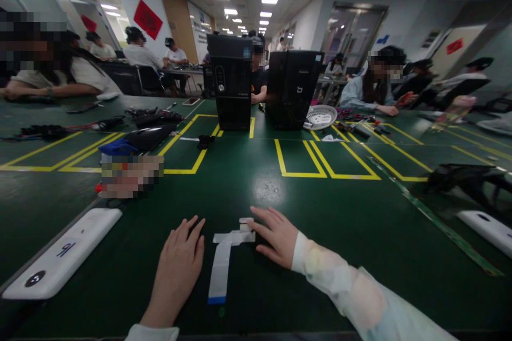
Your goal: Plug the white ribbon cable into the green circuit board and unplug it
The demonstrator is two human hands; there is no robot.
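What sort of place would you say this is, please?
Probably a shared electronics workroom: black computer towers and what looks like a flat cable on a green table, with people seated around.

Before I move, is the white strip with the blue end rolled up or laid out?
Laid out: the white strip runs lengthwise on the green table, its blue end towards the near edge.

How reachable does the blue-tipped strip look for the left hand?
Probably yes: the left hand is open right beside the strip, with only bare green tabletop between. The right hand is near the far end, away from the blue tip.
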